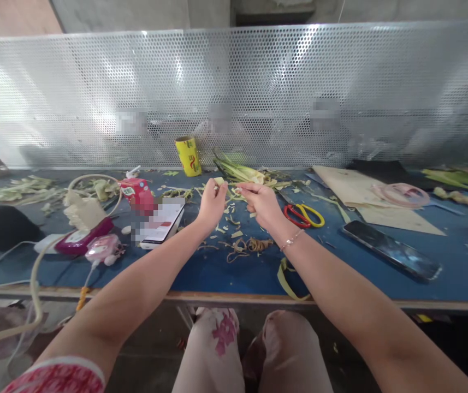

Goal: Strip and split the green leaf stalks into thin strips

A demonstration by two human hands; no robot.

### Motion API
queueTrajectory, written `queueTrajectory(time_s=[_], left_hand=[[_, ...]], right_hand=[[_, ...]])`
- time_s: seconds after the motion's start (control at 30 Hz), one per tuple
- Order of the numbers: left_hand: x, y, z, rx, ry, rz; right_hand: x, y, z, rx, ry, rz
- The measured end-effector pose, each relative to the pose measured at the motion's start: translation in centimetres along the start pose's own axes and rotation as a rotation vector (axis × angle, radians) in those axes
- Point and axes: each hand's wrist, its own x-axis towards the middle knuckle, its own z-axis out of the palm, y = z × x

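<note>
My left hand is closed with a pale yellow-green plant strip between thumb and fingers. Close by on the right, my right hand pinches what looks like the thin end of the same strip, though the fingers partly hide it. Both hands are held just above the blue table. Small pale cuttings are scattered below them, with a bundle of brown twine nearer to me. Scissors with red and yellow handles lie right beside my right hand. Behind the hands rests a bunch of long green leaves.
A yellow roll stands at the back before a perforated metal screen. On the left are a propped phone, a red container and cables. A dark phone and cardboard lie on the right.
</note>
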Motion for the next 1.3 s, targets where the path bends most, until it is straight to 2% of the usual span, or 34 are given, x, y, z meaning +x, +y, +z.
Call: queueTrajectory(time_s=[0.23,0.6,0.93,1.07,1.3], left_hand=[[-0.2,0.1,0.4,-0.081,-0.052,0.002],[0.9,-0.6,0.1,-0.245,0.172,-0.042],[0.4,0.2,0.6,-0.325,0.276,-0.173],[0.5,0.0,0.7,-0.336,0.283,-0.206],[0.1,0.4,0.8,-0.395,0.252,-0.178]], right_hand=[[0.7,-0.1,-0.6,0.121,0.052,0.041],[0.4,-0.2,0.0,0.099,-0.068,0.059],[0.3,0.2,0.4,0.079,-0.005,0.037],[0.5,0.3,0.1,0.062,-0.006,0.031],[1.2,0.0,-0.8,0.087,-0.022,0.045]])
